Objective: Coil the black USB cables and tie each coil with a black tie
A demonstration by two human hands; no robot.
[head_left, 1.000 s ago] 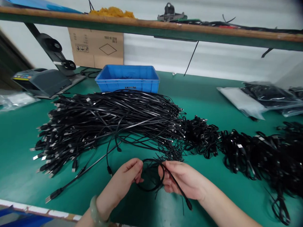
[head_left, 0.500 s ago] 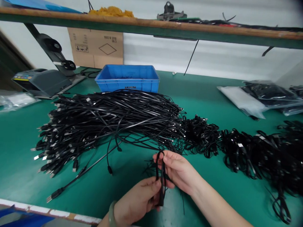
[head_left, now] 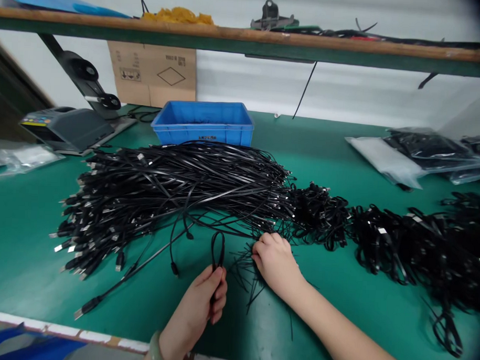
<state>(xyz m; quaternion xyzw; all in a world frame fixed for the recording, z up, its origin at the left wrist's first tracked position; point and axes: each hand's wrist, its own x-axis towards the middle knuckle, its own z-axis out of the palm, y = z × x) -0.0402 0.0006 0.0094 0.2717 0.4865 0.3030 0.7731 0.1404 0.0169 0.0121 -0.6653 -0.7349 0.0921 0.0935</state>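
Head view: my left hand [head_left: 192, 312] is closed firmly around a looped black cable [head_left: 217, 250], with the loop standing up above the fingers. Near it, my right hand [head_left: 275, 264] is curled down over thin black strands [head_left: 247, 269]; I can't tell from here whether that grip has hold of them. Just ahead of both grips, a heap of black USB cables [head_left: 164, 198] lies on the green surface [head_left: 21, 235]. Coiled cable bundles [head_left: 321, 217] sit to the right of the right hand, and a blue plastic crate [head_left: 202, 123] stands beyond the heap.
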